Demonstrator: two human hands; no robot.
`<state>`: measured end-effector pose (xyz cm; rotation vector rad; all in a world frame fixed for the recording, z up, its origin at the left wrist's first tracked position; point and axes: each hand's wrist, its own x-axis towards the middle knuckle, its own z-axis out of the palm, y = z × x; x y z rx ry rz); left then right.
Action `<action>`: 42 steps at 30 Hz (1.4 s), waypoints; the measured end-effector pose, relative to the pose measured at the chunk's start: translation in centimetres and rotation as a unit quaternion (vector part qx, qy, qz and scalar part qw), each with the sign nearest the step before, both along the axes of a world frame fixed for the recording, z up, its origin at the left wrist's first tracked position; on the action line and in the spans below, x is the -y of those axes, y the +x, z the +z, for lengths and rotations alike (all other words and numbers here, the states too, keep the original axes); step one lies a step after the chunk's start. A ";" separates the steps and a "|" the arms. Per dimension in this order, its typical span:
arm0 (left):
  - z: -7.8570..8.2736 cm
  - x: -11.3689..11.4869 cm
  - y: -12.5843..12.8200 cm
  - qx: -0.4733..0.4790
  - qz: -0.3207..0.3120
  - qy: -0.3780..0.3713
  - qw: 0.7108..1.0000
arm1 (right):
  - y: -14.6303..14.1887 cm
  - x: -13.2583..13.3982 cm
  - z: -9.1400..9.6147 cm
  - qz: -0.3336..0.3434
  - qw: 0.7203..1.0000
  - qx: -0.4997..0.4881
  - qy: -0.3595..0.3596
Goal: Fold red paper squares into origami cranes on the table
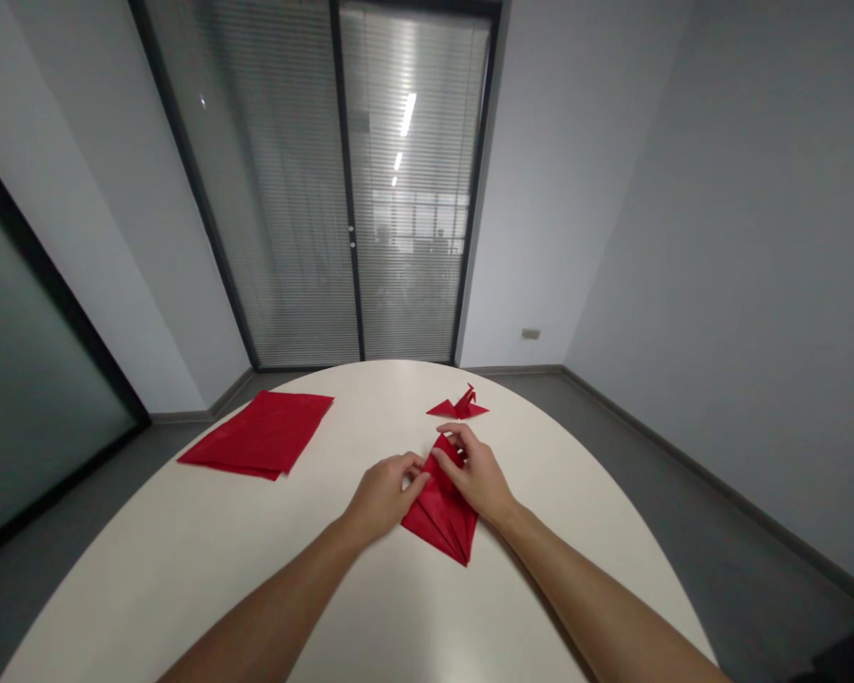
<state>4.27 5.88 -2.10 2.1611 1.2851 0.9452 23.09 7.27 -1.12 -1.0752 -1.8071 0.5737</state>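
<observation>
Between my hands lies a partly folded sheet of red origami paper (pixel 441 517), kite-shaped, with creases running to the point nearest me. My left hand (pixel 385 493) grips its left edge, thumb on top and fingers curled at the side. At the far end, my right hand (pixel 478 474) pinches the paper near its upper corner, thumb across the top and index finger bent over the tip. Some of the right fingers are hidden behind the paper. Just beyond stands a finished red paper crane (pixel 462 403) with its wings spread.
Flat red paper sheets (pixel 263 436) lie stacked at the left of the round white table (pixel 327 579). The table's curved edge runs around both sides. Behind it are a glass partition with blinds (pixel 413 285) and a grey wall (pixel 740 285).
</observation>
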 end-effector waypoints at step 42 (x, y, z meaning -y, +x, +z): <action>-0.6 -0.3 -0.1 -0.190 0.030 0.061 0.979 | 1.0 -0.5 -0.9 0.115 0.967 0.219 0.058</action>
